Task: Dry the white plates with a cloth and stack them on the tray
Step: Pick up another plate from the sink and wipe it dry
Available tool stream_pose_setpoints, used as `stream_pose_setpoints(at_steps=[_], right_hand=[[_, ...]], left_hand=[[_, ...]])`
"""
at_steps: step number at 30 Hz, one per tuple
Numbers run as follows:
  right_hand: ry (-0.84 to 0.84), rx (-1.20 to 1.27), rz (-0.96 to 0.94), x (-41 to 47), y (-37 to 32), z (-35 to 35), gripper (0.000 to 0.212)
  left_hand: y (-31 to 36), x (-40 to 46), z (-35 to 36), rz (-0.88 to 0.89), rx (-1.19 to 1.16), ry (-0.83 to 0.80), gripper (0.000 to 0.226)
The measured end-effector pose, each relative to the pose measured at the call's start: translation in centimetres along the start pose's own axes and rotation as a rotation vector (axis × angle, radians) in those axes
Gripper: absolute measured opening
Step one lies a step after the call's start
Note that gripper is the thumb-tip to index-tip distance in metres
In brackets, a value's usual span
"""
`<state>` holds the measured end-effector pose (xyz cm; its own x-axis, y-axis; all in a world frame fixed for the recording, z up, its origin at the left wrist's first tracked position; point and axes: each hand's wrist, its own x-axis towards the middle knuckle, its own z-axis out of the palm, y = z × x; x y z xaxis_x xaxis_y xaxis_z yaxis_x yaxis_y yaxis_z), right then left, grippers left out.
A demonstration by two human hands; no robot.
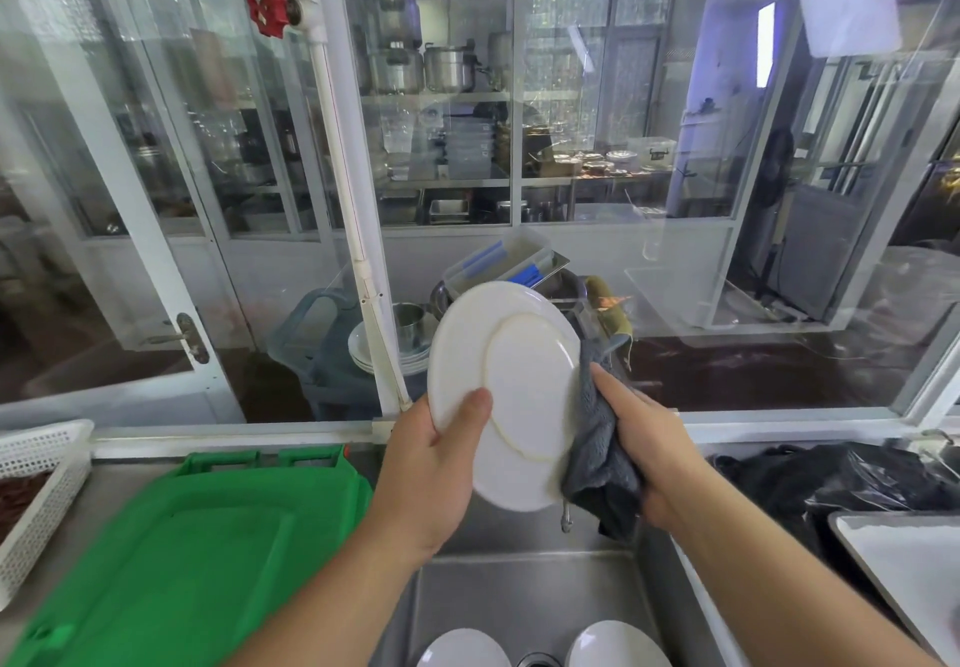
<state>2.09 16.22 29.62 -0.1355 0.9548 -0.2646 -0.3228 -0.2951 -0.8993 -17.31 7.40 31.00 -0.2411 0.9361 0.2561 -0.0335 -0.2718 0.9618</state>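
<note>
— Your left hand [436, 463] grips the white plate [506, 396] at its lower left rim, thumb laid across the underside, which faces you. Is the hold good enough?

— It will do, but keep that thumb near the edge so the cloth can reach the whole foot ring. Your right hand [641, 450] is closed around the grey cloth [597, 463], bunched against the plate's right rim. Spread the cloth flatter, I'd say, and sweep round while the left hand turns the plate.

— And the front face?

— It points away from you, so I cannot tell whether it is dry; wipe it too before you stack. Two more plates [465, 648] wait in the sink [524, 599] below, so hold this one firmly over them. The tray [904, 562] lies at your right, on the counter, just beside the sink, and looks bare where it shows.
</note>
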Motion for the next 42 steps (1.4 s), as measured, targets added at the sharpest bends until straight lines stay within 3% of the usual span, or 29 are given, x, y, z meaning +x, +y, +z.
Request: stream_pose_setpoints(at_steps=[4, 8, 13, 16, 19, 23, 26, 31, 34, 37, 40, 42], right_hand=[[-0.051, 0.13, 0.16, -0.8, 2.2, 0.7, 0.055], [-0.099, 0.199, 0.224, -1.0, 2.7, 0.2, 0.058], [-0.051, 0.042, 0.094, -0.4, 0.3, -1.8, 0.043], [-0.057, -0.087, -0.035, -0.1, -1.2, -2.6, 0.036], [-0.074, -0.134, -0.069, -0.2, -2.2, -2.6, 0.028], [-0.003, -0.144, -0.08, -0.5, -1.5, -1.5, 0.037], [0.038, -0.066, -0.039, -0.8, -0.1, -0.6, 0.042], [-0.027, 0.156, 0.159, -1.9, 2.7, 1.3, 0.054], [-0.077, 0.227, 0.208, -2.4, 3.5, 1.5, 0.063], [-0.091, 0.231, 0.2, -2.0, 3.0, 0.5, 0.054], [-0.058, 0.13, 0.119, -1.5, 1.4, -1.0, 0.045], [-0.027, -0.003, 0.023, -1.2, -0.1, -2.1, 0.043]], left_hand=[[-1.0, -0.3, 0.7, 0.077, 0.043, 0.072, 0.026], [-1.7, -0.7, 1.0, -0.022, -0.017, 0.005, 0.031], [-0.3, 0.2, -0.7, -0.286, -0.22, -0.077, 0.043], [1.1, 0.9, -1.9, -0.431, -0.213, -0.092, 0.055], [1.7, 1.0, -2.3, -0.424, -0.218, -0.076, 0.049], [1.0, 0.7, -1.6, -0.311, -0.176, -0.033, 0.018], [0.1, 0.4, -0.4, -0.185, -0.132, 0.019, 0.012], [-2.0, -0.6, 1.3, -0.016, -0.03, 0.131, 0.042], [-2.9, -1.3, 2.0, -0.08, -0.04, 0.094, 0.055], [-2.8, -1.5, 1.4, -0.172, -0.178, 0.003, 0.049], [-0.7, -0.5, 0.1, -0.26, -0.29, -0.038, 0.038], [0.9, 0.3, -0.9, -0.339, -0.291, -0.038, 0.046]])
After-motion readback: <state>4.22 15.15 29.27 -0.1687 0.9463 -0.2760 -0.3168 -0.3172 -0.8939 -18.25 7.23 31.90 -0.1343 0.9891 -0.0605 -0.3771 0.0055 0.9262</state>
